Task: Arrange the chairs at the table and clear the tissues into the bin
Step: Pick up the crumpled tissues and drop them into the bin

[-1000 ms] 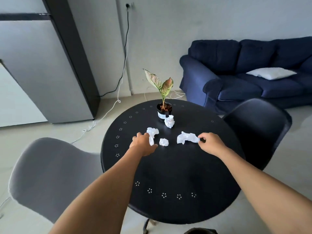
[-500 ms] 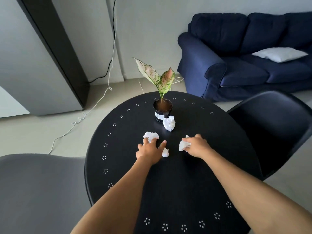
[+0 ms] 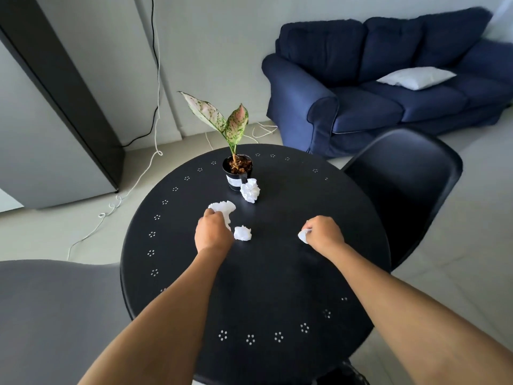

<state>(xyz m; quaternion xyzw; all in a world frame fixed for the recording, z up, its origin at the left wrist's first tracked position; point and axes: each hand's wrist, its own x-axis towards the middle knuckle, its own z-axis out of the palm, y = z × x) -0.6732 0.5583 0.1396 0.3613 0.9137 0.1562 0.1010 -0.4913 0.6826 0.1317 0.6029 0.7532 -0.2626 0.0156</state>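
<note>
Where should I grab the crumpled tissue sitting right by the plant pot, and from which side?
Pinch the tissue by the pot across its puffy near half, coming from above and from your side of the round table. The plant pot stands close behind it and the leaves lean overhead, so approaching from the far side risks knocking the plant.

Potted plant (image 3: 237, 165) upright. Navy sofa (image 3: 388, 87) behind, white cushion (image 3: 415, 77) on it. Cables (image 3: 133, 187) trail across floor.

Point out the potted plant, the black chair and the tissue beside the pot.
potted plant (image 3: 237, 173): head view, pot's side.
black chair (image 3: 402, 173): head view, seat shell.
tissue beside the pot (image 3: 250, 191): head view, crumpled middle.
</note>
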